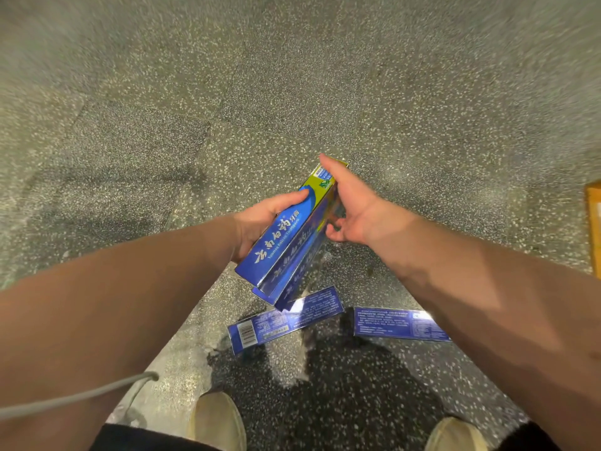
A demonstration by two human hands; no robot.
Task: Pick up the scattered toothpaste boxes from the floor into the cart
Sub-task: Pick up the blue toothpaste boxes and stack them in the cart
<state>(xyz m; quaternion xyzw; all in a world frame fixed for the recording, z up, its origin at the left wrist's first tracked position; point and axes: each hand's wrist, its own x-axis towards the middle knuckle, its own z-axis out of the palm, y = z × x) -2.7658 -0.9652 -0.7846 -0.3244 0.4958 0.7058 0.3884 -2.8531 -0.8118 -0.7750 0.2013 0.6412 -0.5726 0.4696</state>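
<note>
Holding stacked toothpaste boxes above the floor

Left hand (260, 222) grip closed around the held boxes (286, 252), thumb lying along the printed top face, fingers hidden underneath; bundle looks like two or three blue boxes pressed side by side, exact count unclear; boxes tilted, green-yellow end pointing away, near end low over the floor. Right hand (354, 209) at the far end of the same bundle; index finger extended along the green end, other fingers curled loosely beside the box edge; whether this grip is clamped or only touching, I cannot tell.

Two more boxes flat on the speckled floor (227, 92), back panels up: barcode box (279, 319) directly below the held bundle, angled; second floor box (393, 323) just to its right, partly covered by the right forearm; the two lie near each other, apart.

Pale shoes (216, 421) at bottom edge; grey cable (81, 395) crossing the left forearm; orange object (594, 222) cut off at right edge; cart outside the view.
</note>
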